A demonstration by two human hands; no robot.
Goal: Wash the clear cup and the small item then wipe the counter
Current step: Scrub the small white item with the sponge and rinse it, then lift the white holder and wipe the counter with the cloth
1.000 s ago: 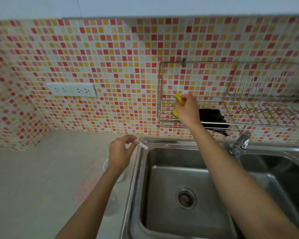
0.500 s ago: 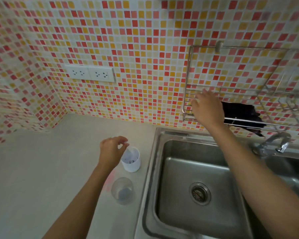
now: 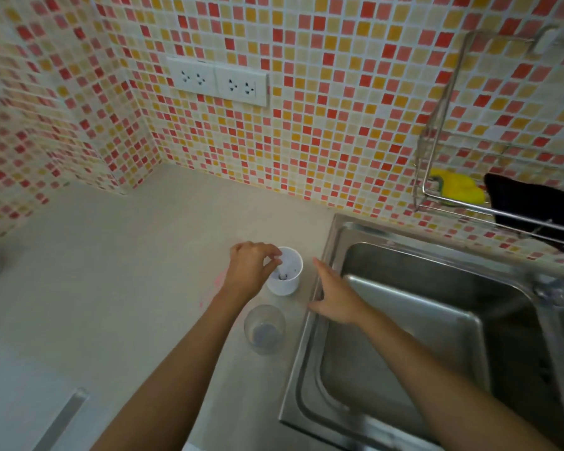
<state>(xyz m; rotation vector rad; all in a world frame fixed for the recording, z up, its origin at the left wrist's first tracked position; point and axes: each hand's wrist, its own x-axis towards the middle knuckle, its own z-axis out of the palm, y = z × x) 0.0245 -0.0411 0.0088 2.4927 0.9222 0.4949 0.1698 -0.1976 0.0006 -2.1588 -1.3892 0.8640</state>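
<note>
Clear cup [image 3: 264, 329] — upright on counter [image 3: 118, 288], just beside sink [image 3: 326, 242] rim. Left hand [image 3: 248, 268] fingertips pinched over white cup [image 3: 287, 271]; right hand [image 3: 336, 296] open, empty. Risk — a forearm could topple the clear cup.

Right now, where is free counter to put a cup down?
Free: the wide counter left of the left hand, toward the tiled corner. Crowded: the strip beside the sink, holding the white cup, clear cup and right hand.
</note>
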